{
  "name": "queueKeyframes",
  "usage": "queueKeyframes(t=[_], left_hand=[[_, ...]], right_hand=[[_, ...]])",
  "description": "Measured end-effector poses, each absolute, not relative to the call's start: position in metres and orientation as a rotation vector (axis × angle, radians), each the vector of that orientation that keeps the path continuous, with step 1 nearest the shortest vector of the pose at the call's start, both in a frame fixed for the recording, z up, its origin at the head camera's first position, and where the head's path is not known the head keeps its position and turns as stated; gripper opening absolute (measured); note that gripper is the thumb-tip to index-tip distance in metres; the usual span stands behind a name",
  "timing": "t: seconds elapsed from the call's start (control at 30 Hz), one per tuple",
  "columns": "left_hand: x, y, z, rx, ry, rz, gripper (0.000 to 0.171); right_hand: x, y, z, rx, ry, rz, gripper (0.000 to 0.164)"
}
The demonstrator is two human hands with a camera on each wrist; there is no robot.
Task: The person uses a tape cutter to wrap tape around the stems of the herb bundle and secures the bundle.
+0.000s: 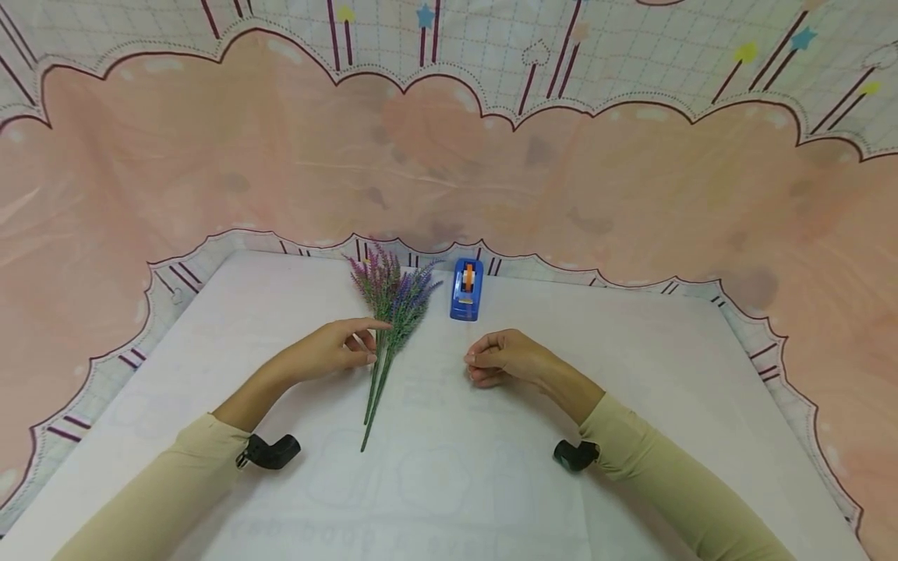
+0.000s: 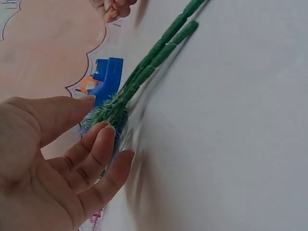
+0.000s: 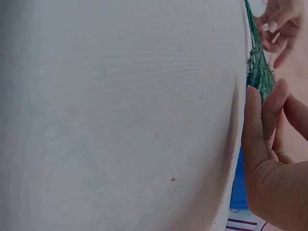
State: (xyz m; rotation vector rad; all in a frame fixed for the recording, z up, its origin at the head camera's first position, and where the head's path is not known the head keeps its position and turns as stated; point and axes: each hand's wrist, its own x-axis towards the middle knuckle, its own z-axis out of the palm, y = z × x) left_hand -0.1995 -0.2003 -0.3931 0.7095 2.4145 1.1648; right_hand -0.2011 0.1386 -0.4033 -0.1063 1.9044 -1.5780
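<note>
Two sprigs of artificial lavender, one pink-purple and one blue-violet, lie on the white table with their green stems toward me. Over the stems, just below the blooms, my left hand hovers with fingers loosely bent and thumb apart from them, as the left wrist view shows. A blue tape dispenser with an orange core stands right of the blooms. In front of the dispenser is my right hand, its thumb and fingertips drawn together; I cannot tell whether a thin piece of clear tape is between them.
The white table reaches back to a peach curtain with a scalloped white border. A black wrist camera hangs under the left sleeve, another camera under the right one.
</note>
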Motion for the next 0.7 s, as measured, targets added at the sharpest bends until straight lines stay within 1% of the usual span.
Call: queueKeyframes(t=[0.2, 0.37, 0.7], left_hand=[[-0.192, -0.199, -0.4, 0.73, 2.382, 1.12, 0.051], [-0.186, -0.188, -0.403, 0.688, 2.404, 1.096, 0.055], [-0.175, -0.174, -0.405, 0.491, 2.401, 1.201, 0.055]], right_hand=[[-0.201, 0.139, -0.402, -0.112, 1.901, -1.578, 0.018], [-0.202, 0.138, -0.402, -0.098, 1.902, -1.577, 0.017], [-0.201, 0.138, -0.402, -0.092, 1.913, -1.562, 0.018]])
